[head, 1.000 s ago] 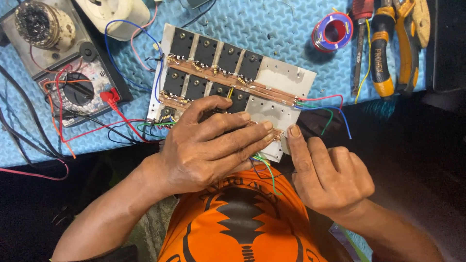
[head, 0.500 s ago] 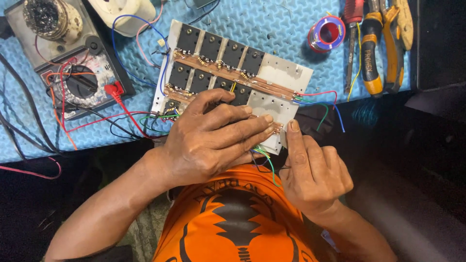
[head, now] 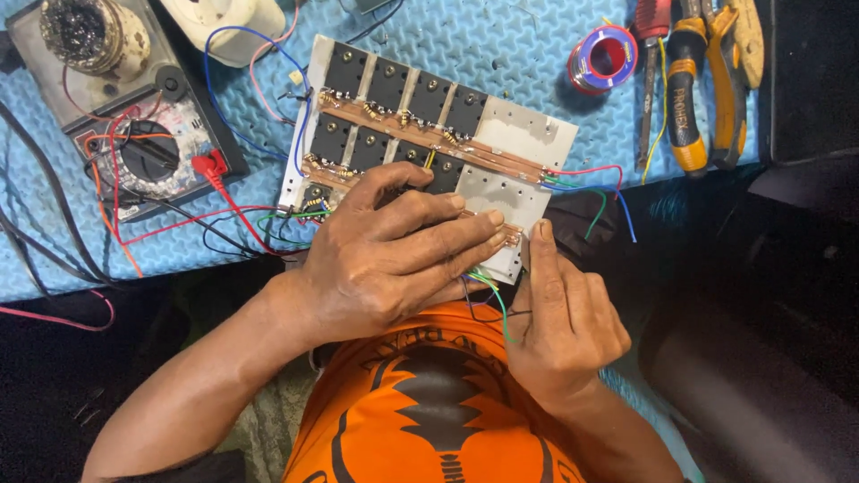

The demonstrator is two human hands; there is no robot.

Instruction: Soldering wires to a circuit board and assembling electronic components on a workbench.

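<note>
Right hand (head: 568, 322) now closer against the metal plate's (head: 528, 134) near corner, forefinger upright.

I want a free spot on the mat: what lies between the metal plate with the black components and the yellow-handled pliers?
In the head view, a solder spool and a red-handled screwdriver lie on the blue mat between the metal plate and the pliers.

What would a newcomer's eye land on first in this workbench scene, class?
First, the two hands at the centre: the left hand lies flat over the pale metal plate of square black components and copper strips, while the right hand touches its near edge. Next, the orange printed shirt below and the blue textured foam mat beneath.
</note>
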